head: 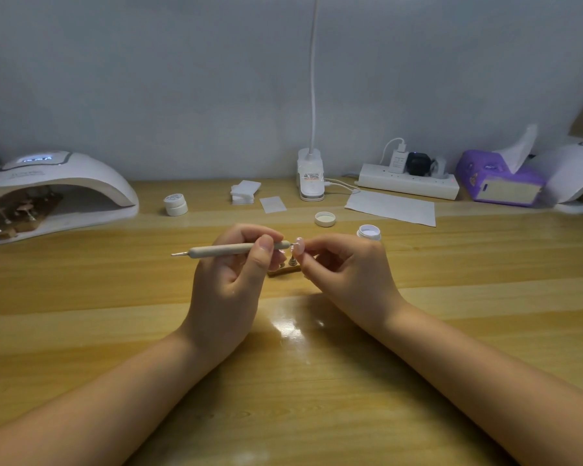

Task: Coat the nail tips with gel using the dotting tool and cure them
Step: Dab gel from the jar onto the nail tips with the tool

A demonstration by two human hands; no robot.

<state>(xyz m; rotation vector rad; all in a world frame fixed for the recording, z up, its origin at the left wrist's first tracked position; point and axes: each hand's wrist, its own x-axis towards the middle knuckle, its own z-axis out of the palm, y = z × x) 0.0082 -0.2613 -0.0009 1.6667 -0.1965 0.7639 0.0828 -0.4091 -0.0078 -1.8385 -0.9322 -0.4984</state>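
Dotting tool [236, 248] against nail tip [299, 245]

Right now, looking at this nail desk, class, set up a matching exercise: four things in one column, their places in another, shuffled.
Things:
1. dotting tool
2. nail tip
3. jar lid
4. tissue box

Places:
A. far right, by the wall
B. in the left hand
C. lying on the table, behind the hands
D. pinched by the right hand

Pairs: 1-B, 2-D, 3-C, 4-A
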